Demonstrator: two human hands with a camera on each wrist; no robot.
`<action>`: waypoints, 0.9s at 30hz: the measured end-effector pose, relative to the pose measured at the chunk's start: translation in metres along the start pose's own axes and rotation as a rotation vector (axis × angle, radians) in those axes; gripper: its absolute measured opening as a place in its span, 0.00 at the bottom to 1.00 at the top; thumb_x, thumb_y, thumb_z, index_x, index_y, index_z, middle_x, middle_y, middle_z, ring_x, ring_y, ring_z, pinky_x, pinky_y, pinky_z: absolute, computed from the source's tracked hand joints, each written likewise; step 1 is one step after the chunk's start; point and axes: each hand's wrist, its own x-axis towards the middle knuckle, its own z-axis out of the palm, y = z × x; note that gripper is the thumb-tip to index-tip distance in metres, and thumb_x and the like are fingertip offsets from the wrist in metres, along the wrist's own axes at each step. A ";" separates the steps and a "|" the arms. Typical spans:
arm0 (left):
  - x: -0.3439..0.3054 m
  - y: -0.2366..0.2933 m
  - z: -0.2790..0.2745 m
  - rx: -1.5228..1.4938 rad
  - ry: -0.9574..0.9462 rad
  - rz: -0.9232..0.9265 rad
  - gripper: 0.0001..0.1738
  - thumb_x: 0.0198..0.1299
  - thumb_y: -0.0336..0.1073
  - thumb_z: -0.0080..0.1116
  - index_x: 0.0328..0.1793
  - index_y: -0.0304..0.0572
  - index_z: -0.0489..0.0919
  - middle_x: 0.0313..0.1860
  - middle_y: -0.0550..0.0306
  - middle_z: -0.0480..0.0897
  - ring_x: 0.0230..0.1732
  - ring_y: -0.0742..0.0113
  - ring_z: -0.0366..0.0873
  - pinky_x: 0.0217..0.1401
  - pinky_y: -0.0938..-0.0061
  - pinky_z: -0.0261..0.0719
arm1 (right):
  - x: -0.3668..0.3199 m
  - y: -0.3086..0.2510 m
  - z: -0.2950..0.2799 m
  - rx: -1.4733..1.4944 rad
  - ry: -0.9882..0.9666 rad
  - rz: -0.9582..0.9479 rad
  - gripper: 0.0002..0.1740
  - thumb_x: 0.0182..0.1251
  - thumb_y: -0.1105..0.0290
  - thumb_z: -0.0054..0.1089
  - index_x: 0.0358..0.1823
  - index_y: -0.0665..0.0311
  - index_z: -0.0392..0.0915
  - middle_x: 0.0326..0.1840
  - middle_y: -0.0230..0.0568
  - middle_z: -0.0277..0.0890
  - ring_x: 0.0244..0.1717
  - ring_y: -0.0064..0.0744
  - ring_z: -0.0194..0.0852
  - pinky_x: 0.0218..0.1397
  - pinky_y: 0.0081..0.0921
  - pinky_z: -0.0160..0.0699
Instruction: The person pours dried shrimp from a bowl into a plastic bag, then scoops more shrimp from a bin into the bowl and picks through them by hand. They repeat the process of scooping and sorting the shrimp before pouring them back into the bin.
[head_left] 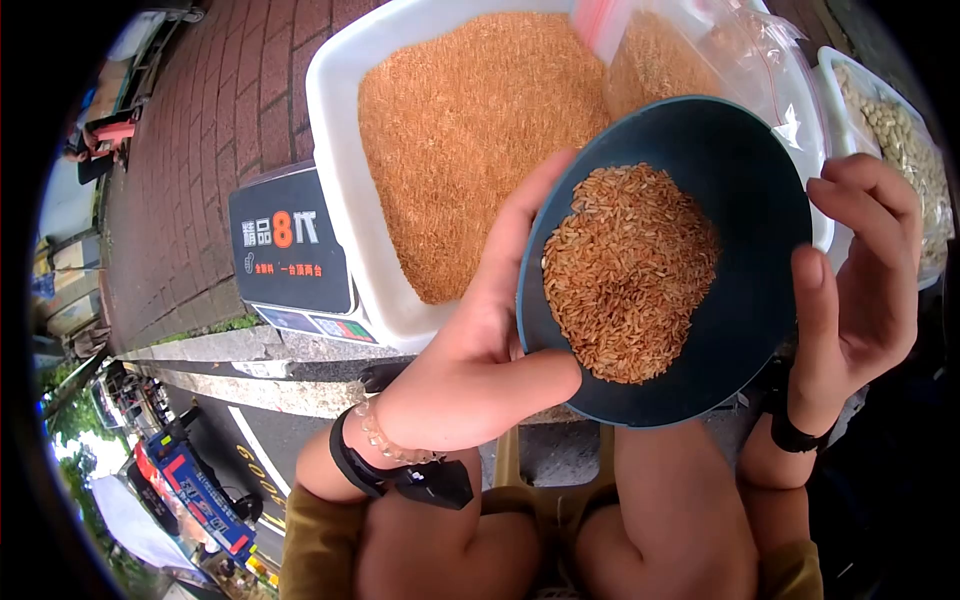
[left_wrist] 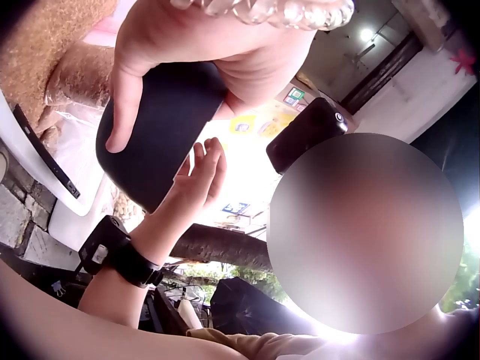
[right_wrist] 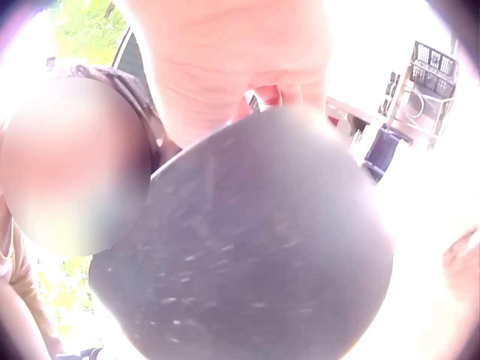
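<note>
A dark bowl with reddish-brown grains heaped toward its left side is tilted over the lap. My left hand grips its left rim, thumb at the near edge and fingers along the outside. The left wrist view shows that hand on the bowl. At the bowl's right rim is my right hand, fingers loosely bent and holding nothing; whether it touches the rim I cannot tell. In the right wrist view the bowl's underside lies below the palm.
A white tub full of similar grain stands beyond the bowl, with a clear zip bag of grain at its right. A black scale is left of the tub. Another white container with pale contents is at the far right.
</note>
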 end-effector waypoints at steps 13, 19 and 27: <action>0.037 -0.009 0.006 -0.215 -0.038 -0.321 0.32 0.51 0.27 0.47 0.65 0.38 0.56 0.57 0.55 0.67 0.57 0.68 0.65 0.59 0.71 0.64 | -0.058 0.028 0.046 0.693 0.278 0.167 0.61 0.40 0.46 0.69 0.68 0.63 0.36 0.68 0.50 0.41 0.66 0.45 0.48 0.66 0.42 0.48; 0.092 0.006 0.029 0.213 -0.124 -0.024 0.28 0.63 0.45 0.42 0.67 0.49 0.54 0.54 0.57 0.68 0.53 0.68 0.68 0.49 0.69 0.71 | -0.036 0.049 0.011 0.727 0.500 0.268 0.68 0.32 0.48 0.71 0.67 0.65 0.31 0.62 0.46 0.53 0.60 0.39 0.58 0.63 0.39 0.56; 0.129 0.004 0.021 1.589 0.035 0.716 0.31 0.57 0.35 0.47 0.68 0.54 0.54 0.42 0.49 0.68 0.35 0.56 0.74 0.34 0.66 0.75 | -0.017 0.080 -0.026 0.237 0.386 0.199 0.66 0.26 0.54 0.78 0.65 0.68 0.42 0.59 0.46 0.56 0.59 0.39 0.58 0.62 0.36 0.59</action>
